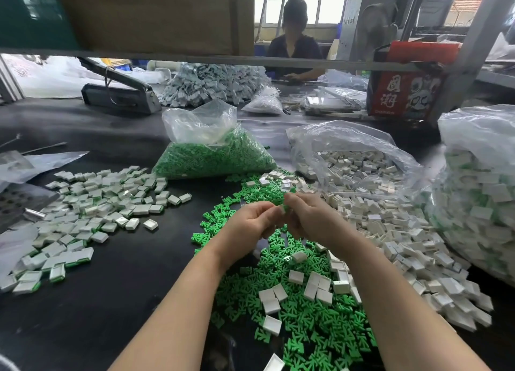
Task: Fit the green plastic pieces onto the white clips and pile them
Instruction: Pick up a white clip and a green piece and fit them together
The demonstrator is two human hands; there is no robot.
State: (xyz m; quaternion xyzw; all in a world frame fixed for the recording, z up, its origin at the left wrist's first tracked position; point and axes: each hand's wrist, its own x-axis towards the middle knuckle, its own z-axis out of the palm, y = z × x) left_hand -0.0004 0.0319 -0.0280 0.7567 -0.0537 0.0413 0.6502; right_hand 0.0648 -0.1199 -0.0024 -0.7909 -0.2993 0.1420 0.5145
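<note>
- The worktop (117, 301) is dark and carries everything; bags stand at its far side and loose parts are spread toward the person.
- The pile of finished pieces (92, 203), white with green showing at the edges, lies on the left, well apart from both hands. The left hand is the nearer one to it, so a finished piece would most easily go out leftward.
- The loose white clips (390, 231) spill from an open clear bag (348, 158) on the right, just beside the right forearm; that side is the natural source of the next clip.
- The loose green plastic pieces (292, 301) are spread directly under and between the forearms, with a few white clips lying on top of them. Either hand could reach them by dropping straight down.
- A bag of green pieces (211, 156) sits beyond the hands, and a larger bag of mixed white and green parts (479, 203) stands at the far right.
- The left hand (250, 222) and right hand (309, 217) meet above the green spread, fingers curled inward, fingertips touching.
- Between the fingertips a small green piece (284, 208) shows, pinched from both sides. Whether a white clip is held with it I cannot tell; it is hidden by the fingers. Its long axis cannot be read either.
</note>
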